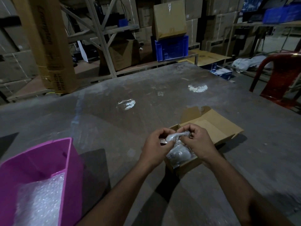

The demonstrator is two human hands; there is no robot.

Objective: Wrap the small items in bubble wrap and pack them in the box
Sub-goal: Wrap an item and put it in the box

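Note:
A small open cardboard box [216, 128] stands on the grey table, flaps spread to the far right. Above its near corner both hands hold a small item in bubble wrap [175, 137]. My left hand [156, 145] grips the left end of the bundle, where a reddish bit shows. My right hand [199, 142] pinches the twisted wrap at the right. Inside the box, under my hands, lies another bubble-wrapped bundle [178, 155]. The wrapped item itself is mostly hidden by my fingers.
A pink plastic bin [53, 154] with a bubble wrap sheet [40, 201] inside sits at the near left. A red plastic chair [281, 79] stands at the table's far right. Shelves with cartons and a blue crate [171, 48] lie behind the table.

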